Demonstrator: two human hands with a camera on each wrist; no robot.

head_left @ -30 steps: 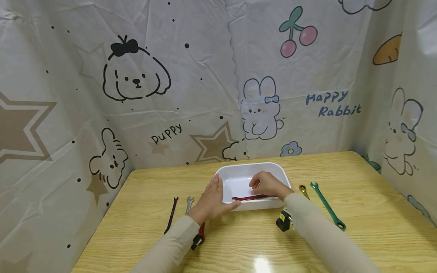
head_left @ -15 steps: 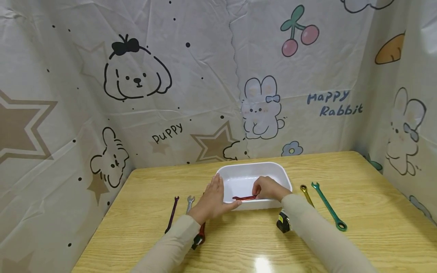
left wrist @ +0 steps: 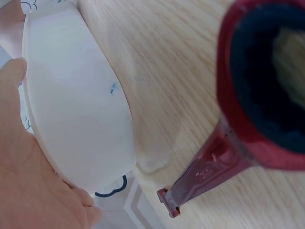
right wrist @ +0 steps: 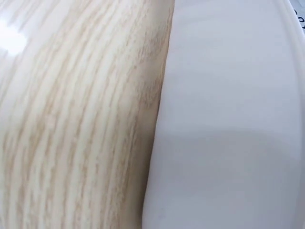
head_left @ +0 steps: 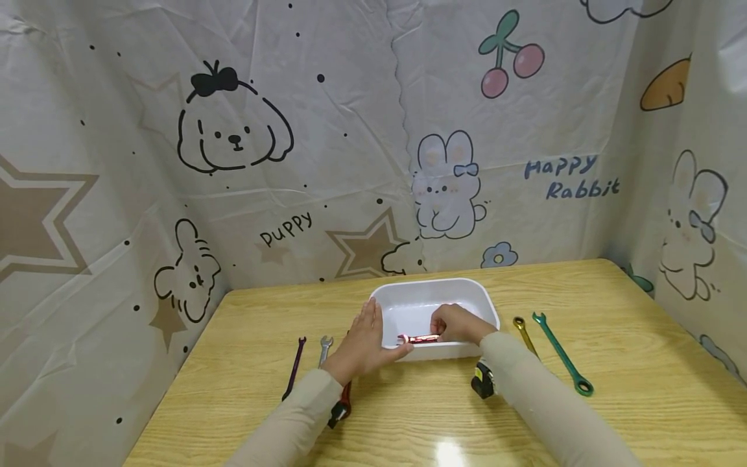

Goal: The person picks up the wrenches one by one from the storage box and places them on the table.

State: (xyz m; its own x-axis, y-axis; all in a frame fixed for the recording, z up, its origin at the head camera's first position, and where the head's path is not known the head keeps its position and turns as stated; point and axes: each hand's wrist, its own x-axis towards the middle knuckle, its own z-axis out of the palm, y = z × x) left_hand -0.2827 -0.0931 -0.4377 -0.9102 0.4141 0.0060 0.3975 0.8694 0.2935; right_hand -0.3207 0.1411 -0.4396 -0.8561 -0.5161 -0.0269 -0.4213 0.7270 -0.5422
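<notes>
Toward the left edge of the bench (head_left: 408,415) lie a dark wrench (head_left: 293,367) and, just beside it, a silver wrench (head_left: 323,349), both with their long axes running roughly from the near edge to the far edge. A red-handled tool (head_left: 342,403) lies just right of them; most of it is hidden under the left forearm in the head view, while the left wrist view shows its red shaft (left wrist: 209,171) close up and blurred.

The left hand (head_left: 363,344) rests with straight fingers against the left wall of the white tray (head_left: 434,286), its thumb lying along the tray's near rim; it grips nothing. The tray stands near the middle of the bench, a little toward the far edge.

The red wrench (head_left: 415,338) is inside the tray, close to its near wall. Its long axis runs left to right, about parallel to the bench's near edge, with the open jaw end pointing left toward the left thumb. The right hand (head_left: 458,323) pinches its right end with curled fingers, which hide that end. Whether the wrench touches the tray floor cannot be told.

Right of the tray, a black and yellow tape measure (head_left: 484,381) is partly covered by the right sleeve. Further right lie a gold wrench (head_left: 521,328) and a green wrench (head_left: 561,353), both slanting toward the near right corner. The right wrist view shows only the bench grain and the tray wall.
</notes>
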